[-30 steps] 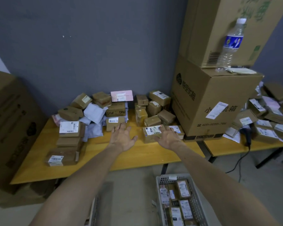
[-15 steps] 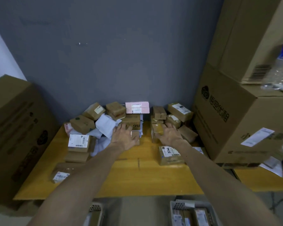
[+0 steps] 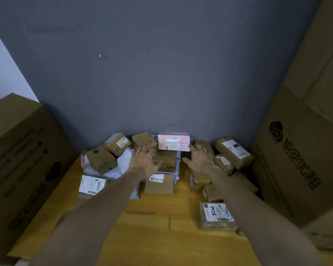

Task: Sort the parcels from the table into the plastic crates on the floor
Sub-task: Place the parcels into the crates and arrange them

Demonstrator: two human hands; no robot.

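We reach both arms over the bench (image 3: 161, 233), where the parcels (image 3: 104, 160) lie heaped at the back against the grey wall (image 3: 161, 73). Our left grip (image 3: 144, 162) is spread wide and holds nothing, over a brown box (image 3: 167, 162) mid-heap. Our right grip (image 3: 200, 159) is also spread and empty, just right of a pink box (image 3: 173, 141) on top. We cannot tell whether either touches a parcel. A labelled parcel (image 3: 216, 215) lies apart, front right. A left carton (image 3: 17, 169) and a right carton (image 3: 306, 160) flank the bench.
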